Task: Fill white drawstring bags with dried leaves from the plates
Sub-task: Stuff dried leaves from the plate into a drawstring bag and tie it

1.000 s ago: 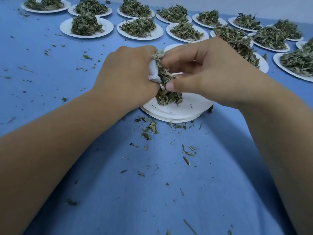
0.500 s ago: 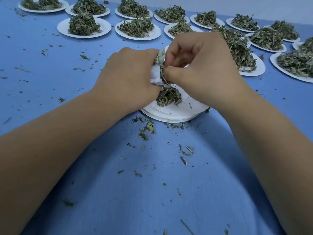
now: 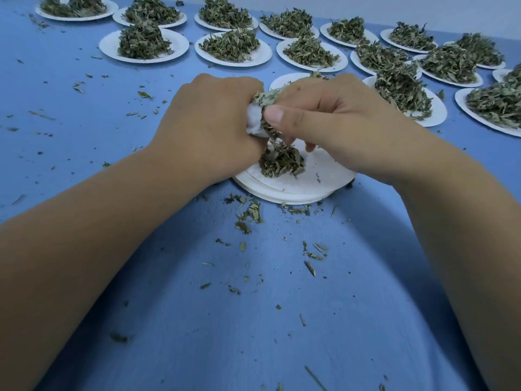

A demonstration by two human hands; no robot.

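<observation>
Two hands are working over the stack of white paper plates (image 3: 293, 187), so falling dried green leaves (image 3: 282, 162) land there. Left hand (image 3: 208, 128) is gripping the small white cloth bag (image 3: 255, 124); right hand (image 3: 335, 119) is pinching leaves into it. Many full plates (image 3: 234, 56) are waiting behind.

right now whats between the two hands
In the head view, the white bag, stuffed with dried leaves, sits between left hand and right hand.

Head view — down, close over table (image 3: 282, 334)

Left hand (image 3: 208, 125) fisted, right hand (image 3: 332, 122) pinching beside it, knuckles touching.
</observation>
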